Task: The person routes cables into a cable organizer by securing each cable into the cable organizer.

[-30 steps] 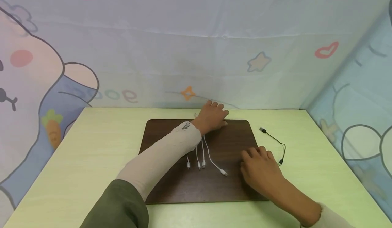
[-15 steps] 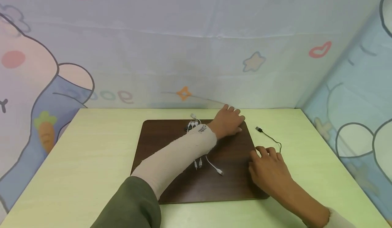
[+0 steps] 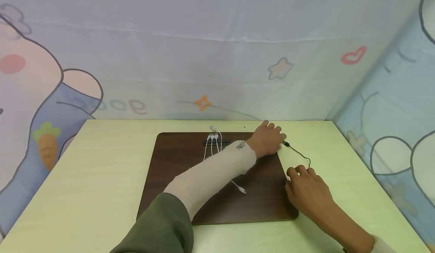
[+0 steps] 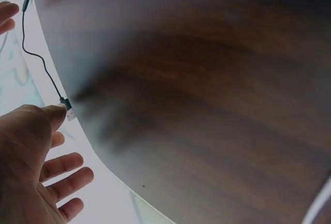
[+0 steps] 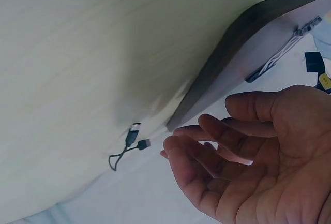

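A short black USB cable (image 3: pixel 299 153) lies on the table, right of the dark wooden board (image 3: pixel 163 170). My left hand (image 3: pixel 267 138) is stretched over the board's far right corner, beside the cable's larger plug. In the left wrist view the thumb overlaps that USB plug (image 4: pixel 71 114), and the other fingers are spread; contact cannot be told. My right hand (image 3: pixel 307 190) is by the board's right edge, near the cable's other end, which it hides in the head view. Its fingers are loosely bent, holding nothing; the right wrist view shows both plugs of the black cable (image 5: pixel 121 155) apart from it.
Several white cables (image 3: pixel 212 147) run from a black strip (image 3: pixel 224 142) near the board's far edge. One white plug (image 3: pixel 213 128) points past that edge, and another white plug (image 3: pixel 242 190) rests on the board. A printed cloth (image 3: pixel 170 56) hangs behind the table.
My left hand has moved right across the board, up to the black cable's larger plug. My right hand has shifted slightly right. More of the white cables' far ends now shows.
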Motion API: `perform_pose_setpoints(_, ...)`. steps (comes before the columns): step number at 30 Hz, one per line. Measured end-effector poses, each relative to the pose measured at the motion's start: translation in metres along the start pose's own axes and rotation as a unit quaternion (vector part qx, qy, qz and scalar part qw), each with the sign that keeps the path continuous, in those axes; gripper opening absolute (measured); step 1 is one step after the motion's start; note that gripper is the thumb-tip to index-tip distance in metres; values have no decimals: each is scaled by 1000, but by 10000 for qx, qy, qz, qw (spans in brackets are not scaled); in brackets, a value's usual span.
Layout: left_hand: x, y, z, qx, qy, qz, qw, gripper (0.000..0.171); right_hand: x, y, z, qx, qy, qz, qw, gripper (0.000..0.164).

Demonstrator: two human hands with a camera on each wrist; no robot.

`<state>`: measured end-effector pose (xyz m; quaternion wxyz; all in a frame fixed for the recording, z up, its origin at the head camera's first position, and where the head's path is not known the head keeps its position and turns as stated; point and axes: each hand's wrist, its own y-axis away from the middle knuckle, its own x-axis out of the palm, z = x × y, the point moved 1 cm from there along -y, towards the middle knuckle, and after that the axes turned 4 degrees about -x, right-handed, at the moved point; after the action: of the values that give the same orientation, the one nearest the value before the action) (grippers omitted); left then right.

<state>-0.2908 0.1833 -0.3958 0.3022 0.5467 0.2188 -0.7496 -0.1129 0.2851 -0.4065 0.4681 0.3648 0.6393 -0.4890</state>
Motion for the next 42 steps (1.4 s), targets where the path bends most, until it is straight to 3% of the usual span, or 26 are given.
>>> perform_pose_setpoints(7, 2, -6, -10, 48, -22, -149, 9999, 27, 4, 3, -11, 178, -93, 188, 9996, 14)
perform_pose_setpoints(14, 3, -7, -18, 33, -46, -103, 9999, 27, 9, 5, -22, 356, -193, 447, 9982, 10)
perform_pose_setpoints(22, 1, -11, -24, 16, -164, -316, 9994, 28, 12, 6, -32, 538, -149, 419, 9976, 13)
perform_pose_setpoints(31, 3, -17, -30, 45, -311, -57, 9995, 31, 12, 9, -37, 905, -66, 180, 9957, 20)
perform_pose_setpoints(37, 6, -19, -30, 58, -303, -109, 9995, 30, 15, 10, -41, 1168, -10, 88, 9931, 27)
perform_pose_setpoints(42, 6, -20, -29, 149, -305, -253, 9991, 28, 17, 9, -44, 1153, 57, 25, 9933, 32)
